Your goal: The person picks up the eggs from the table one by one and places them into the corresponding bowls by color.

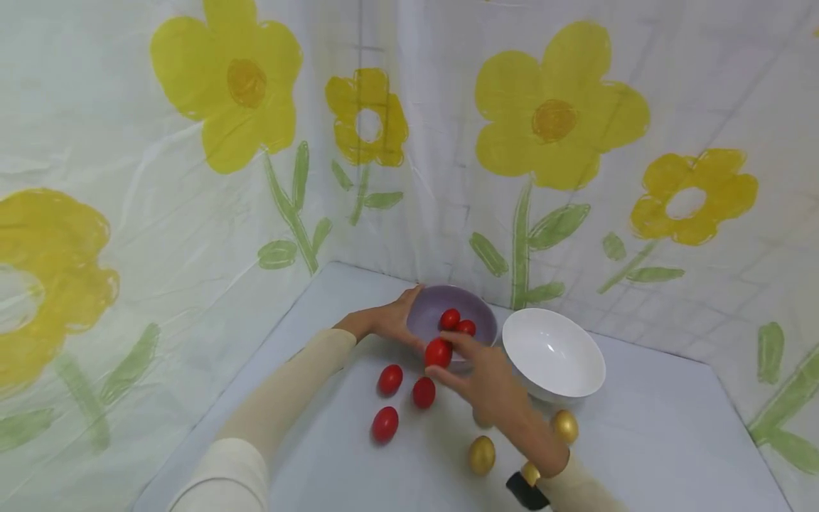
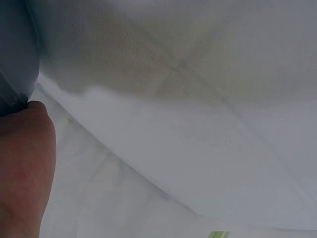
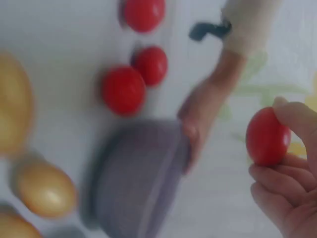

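In the head view, my left hand point(image 1: 390, 321) holds the left side of a purple bowl point(image 1: 425, 320), thumb toward the front and fingers toward the back. Two red eggs point(image 1: 450, 319) lie inside it. My right hand point(image 1: 495, 384) pinches another red egg point(image 1: 438, 353) between thumb and fingers, overlapping the bowl's near rim. The right wrist view has this egg point(image 3: 268, 136) raised beside the bowl point(image 3: 136, 178). Three more red eggs point(image 1: 389, 380) lie on the table in front of the bowl. The left wrist view catches only part of the left hand point(image 2: 25, 163) against the bowl's dark side.
A white bowl point(image 1: 553, 352) stands right of the purple one. Several gold eggs point(image 1: 482, 455) lie on the pale table point(image 1: 665, 419) beneath and around the right forearm, some partly hidden. A curtain with yellow flowers point(image 1: 563, 114) hangs behind the table.
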A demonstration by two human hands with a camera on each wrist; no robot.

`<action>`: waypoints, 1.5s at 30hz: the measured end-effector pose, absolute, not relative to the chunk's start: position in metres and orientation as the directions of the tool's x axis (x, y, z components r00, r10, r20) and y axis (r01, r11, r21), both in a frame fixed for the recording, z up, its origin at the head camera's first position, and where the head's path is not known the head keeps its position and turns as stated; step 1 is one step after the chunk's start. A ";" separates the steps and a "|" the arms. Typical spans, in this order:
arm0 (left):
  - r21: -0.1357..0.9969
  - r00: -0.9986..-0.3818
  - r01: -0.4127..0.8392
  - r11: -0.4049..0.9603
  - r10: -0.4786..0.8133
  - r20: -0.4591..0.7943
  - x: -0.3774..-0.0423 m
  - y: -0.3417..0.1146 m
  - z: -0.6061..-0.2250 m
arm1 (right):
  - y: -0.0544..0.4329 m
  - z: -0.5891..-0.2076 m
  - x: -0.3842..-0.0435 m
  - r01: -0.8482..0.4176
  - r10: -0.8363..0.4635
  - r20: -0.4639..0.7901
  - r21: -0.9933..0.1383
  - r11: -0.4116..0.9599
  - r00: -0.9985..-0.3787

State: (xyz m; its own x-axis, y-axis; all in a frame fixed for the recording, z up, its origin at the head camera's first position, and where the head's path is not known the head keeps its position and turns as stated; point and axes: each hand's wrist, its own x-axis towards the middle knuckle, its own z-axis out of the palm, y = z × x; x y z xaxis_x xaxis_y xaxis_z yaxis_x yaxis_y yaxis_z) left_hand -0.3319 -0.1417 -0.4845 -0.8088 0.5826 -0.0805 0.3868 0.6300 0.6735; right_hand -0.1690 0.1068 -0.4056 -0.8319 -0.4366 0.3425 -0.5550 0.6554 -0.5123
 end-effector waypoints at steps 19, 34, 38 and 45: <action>0.697 -0.811 0.339 0.631 0.572 -0.123 -0.331 -0.140 -0.488 | 0.090 -0.413 -0.315 -0.503 -0.385 0.330 -0.458 0.733 -0.862; 0.677 -0.811 0.355 0.645 0.573 -0.121 -0.329 -0.142 -0.488 | 0.073 -0.472 -0.338 -0.453 -0.396 0.221 -0.403 0.795 -0.891; 0.691 -0.811 0.341 0.638 0.571 -0.128 -0.328 -0.141 -0.487 | 0.072 -0.478 -0.339 -0.433 -0.397 0.172 -0.370 0.822 -0.901; 0.684 -0.818 0.346 0.642 0.563 -0.114 -0.328 -0.144 -0.486 | 0.071 -0.480 -0.340 -0.423 -0.390 0.164 -0.339 0.840 -0.906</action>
